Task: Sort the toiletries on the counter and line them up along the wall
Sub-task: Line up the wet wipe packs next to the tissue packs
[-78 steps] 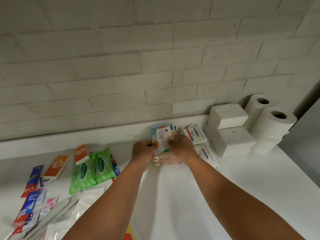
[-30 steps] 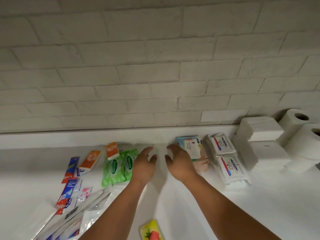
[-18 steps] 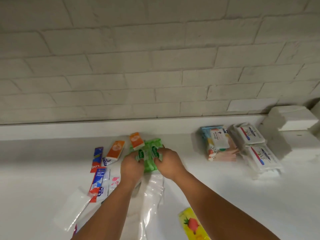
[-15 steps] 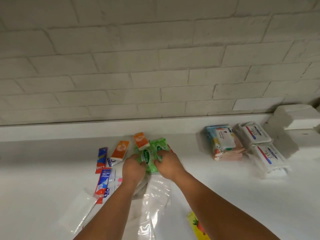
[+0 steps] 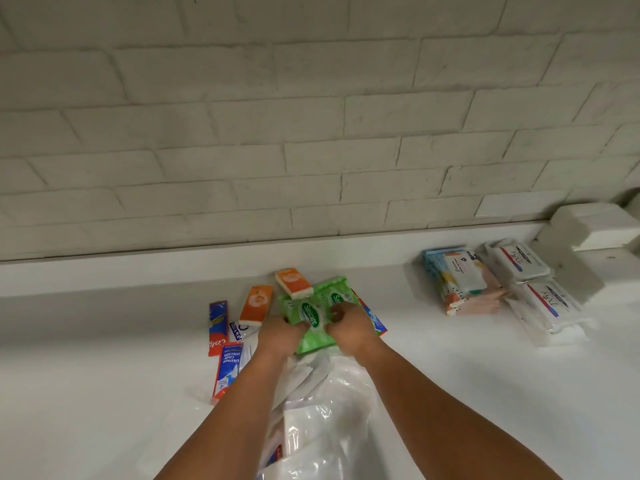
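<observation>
Left hand (image 5: 278,332) and right hand (image 5: 349,325) both pinch the 2 green wipe packs (image 5: 313,315), gathering them as 1 group, likely bound for the wall (image 5: 311,133)

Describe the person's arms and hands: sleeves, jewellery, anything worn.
The left forearm and right forearm are bare to the picture's bottom edge: no sleeve or cuff shows. The left hand and right hand wear no gloves. No watch, bracelet or strap at either wrist, and no ring on the parts of the fingers that show.
</observation>
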### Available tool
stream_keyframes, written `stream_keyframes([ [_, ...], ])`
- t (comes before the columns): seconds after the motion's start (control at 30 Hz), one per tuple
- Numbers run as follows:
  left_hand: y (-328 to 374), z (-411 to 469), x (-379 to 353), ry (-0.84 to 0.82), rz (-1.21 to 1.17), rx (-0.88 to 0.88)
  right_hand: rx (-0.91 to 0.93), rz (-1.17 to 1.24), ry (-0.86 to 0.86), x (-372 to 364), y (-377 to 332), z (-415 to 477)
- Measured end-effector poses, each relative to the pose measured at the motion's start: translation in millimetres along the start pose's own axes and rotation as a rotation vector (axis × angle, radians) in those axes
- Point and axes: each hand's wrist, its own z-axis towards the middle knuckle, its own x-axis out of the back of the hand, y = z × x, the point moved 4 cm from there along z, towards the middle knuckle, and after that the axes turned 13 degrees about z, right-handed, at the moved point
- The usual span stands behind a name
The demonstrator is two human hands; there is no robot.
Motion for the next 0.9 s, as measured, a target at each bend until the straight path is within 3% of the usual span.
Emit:
stream_keyframes([
  [0.2,-2,-14,5,-0.168,-0.267,0.099,-0.056,0.294,0.048,10,2,-15],
  [0.33,11,-38,4,-0.186,-0.405,0.065,-0.17,0.606,-0.061,19,0,-32],
  [0.47,23,-56,1,-0.18,-0.402,0.015,-0.102,0.671,-0.108,42,-2,-44],
  [0.57,39,-60,5,-0.057,-0.255,-0.132,-0.034,0.513,-0.088,70,-4,-48],
  [0.7,76,-70,10,0.226,0.252,-0.464,0.071,0.17,-0.137,113,-8,-49],
  [0.8,105,-84,-4,0.164,0.605,-0.667,0.21,-0.25,-0.232,144,-21,-53],
  [0.9,130,-96,-25,-0.001,0.742,-0.767,0.354,-0.583,-0.316,167,-36,-57],
])
